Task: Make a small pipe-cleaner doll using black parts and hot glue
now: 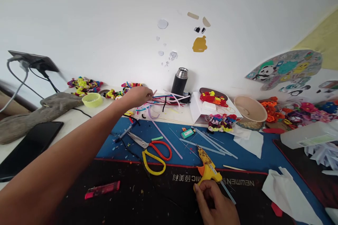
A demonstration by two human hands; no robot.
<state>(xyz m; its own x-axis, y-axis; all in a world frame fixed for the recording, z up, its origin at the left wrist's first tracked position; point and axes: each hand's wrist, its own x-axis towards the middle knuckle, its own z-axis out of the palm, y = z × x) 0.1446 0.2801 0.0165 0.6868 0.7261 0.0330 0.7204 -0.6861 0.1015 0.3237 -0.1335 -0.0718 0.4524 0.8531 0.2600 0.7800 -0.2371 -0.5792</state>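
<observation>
My left hand (139,96) reaches to the back of the table, its fingers pressed together at the left end of a pile of pipe cleaners (171,100); what lies between the fingertips is too small to name. My right hand (215,202) is at the front, thumb and fingers closed at the handle of a yellow glue gun (209,168), whose nozzle points away. Scissors (151,149) with red and yellow handles lie between the hands. A lilac pipe cleaner (169,140) stretches over the blue mat, beside clear glue sticks (211,144) and a green lighter (187,133).
A dark flask (179,82) stands at the wall beside a white box (196,109). A phone (31,146) lies left, a pink cutter (102,190) in front. Right are a beige bowl (250,108), pipe-cleaner flowers (306,110) and crumpled paper (287,195).
</observation>
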